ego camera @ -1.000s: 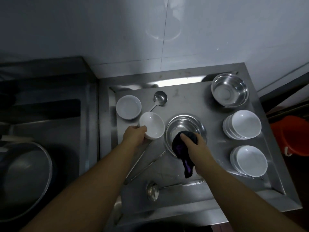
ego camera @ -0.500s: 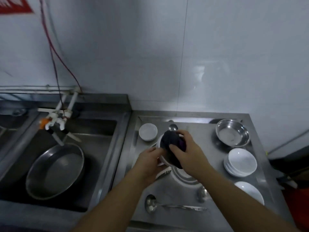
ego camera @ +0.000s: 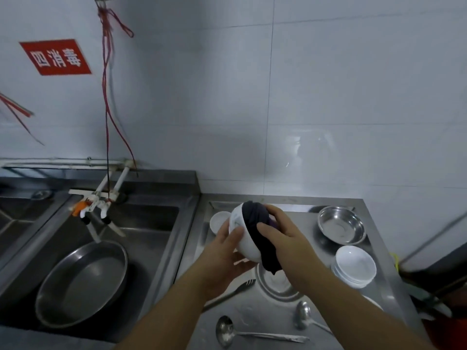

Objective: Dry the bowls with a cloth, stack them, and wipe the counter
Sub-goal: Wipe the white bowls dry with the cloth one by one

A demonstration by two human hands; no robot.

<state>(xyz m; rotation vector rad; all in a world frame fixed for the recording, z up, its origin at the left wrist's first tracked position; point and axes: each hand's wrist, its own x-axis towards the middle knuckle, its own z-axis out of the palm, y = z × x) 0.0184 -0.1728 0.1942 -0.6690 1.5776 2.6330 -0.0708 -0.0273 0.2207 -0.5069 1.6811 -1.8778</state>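
Head view: white bowl [ego camera: 243,245] held up in the air above the steel counter [ego camera: 379,251], tipped on its side with the mouth turned right, toward the cloth. Cradled from the left and below by the left hand [ego camera: 222,251], fingers curled round the outer wall. Dark cloth [ego camera: 255,223] bunched over the rim and draped down its right side, pressed there by the right hand [ego camera: 283,234], thumb and fingers clamped on the fabric. Both hands closed, then: left on the bowl, right on the cloth.

Key relation for the coming move: bowl mouth facing the right hand, so wiping falls to the right hand while the left turns or steadies; probably mid-drying, with stacking not yet done for this bowl.

Further out: stack of white bowls [ego camera: 355,266] on the counter to the right, nearer the right hand, the likely place to set this one down. Small white bowl [ego camera: 219,221] behind the left hand. Steel bowl [ego camera: 341,224] at the far right, another steel bowl [ego camera: 275,284] directly beneath the hands. Ladle [ego camera: 227,330] and spoon [ego camera: 304,317] lying near the front edge. Sink [ego camera: 151,223] to the left with a large steel basin [ego camera: 83,281] in it.
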